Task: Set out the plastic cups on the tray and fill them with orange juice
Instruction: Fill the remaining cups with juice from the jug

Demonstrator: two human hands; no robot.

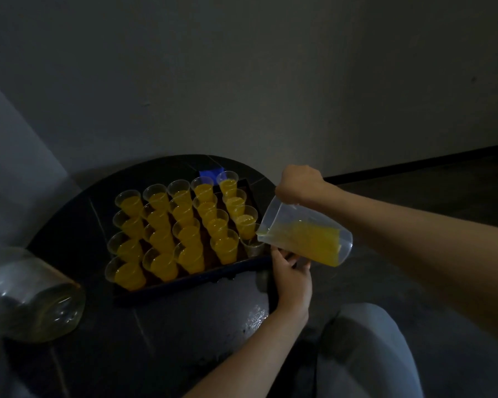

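Dark table (184,317) carries the tray (184,284): filled cups (189,235) in rows, last cup (255,249) empty at the near right corner. Right hand (298,182) grasps the tilted jug (282,218), spout over that cup; left hand (292,272) at the corner, grip not discernible. Risk: a steep tilt surges juice (316,242) past the rim or topples the cup.

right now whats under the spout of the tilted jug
A clear cup at the near right corner of the tray, seemingly empty. The jug, held by the right hand, covers part of its rim; the left hand hides what lies beside its base.
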